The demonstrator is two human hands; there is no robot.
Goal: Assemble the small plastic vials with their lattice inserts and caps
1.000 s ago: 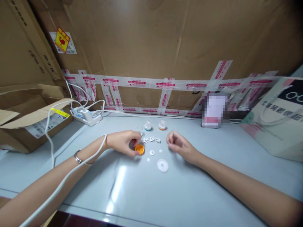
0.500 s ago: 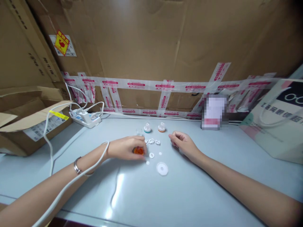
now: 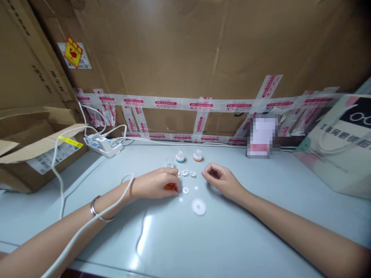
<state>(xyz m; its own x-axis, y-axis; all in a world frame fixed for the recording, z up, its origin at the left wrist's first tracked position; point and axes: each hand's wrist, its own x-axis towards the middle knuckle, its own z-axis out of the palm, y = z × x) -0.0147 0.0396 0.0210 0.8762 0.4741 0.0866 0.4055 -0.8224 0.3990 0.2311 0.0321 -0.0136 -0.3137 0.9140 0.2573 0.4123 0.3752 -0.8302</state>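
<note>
My left hand [image 3: 160,183] is closed round an orange part [image 3: 170,186], its fingers curled over the top. Beside its fingertips lie a small white ring [image 3: 185,190] and a white dot-like piece [image 3: 181,200]. My right hand [image 3: 219,177] is curled, fingertips together, just right of some small white openwork parts [image 3: 185,173]; whether it holds anything is hidden. A frosted disc [image 3: 199,207] lies nearer the front. Behind the hands stand a white piece with a teal base [image 3: 180,156] and one with an orange base [image 3: 198,155]. A clear cup [image 3: 170,162] is behind my left hand.
A white power strip [image 3: 104,145] sits at the back left, next to an open cardboard box [image 3: 37,154]. A white cable crosses my left forearm. A blurred phone-like object [image 3: 262,137] leans at the back right, near a printed bag [image 3: 342,154]. Large cardboard stands behind.
My right hand has moved slightly left, towards the white parts, its fingers now more rounded. My left hand has shifted little, with its fingers lower over the orange part.
</note>
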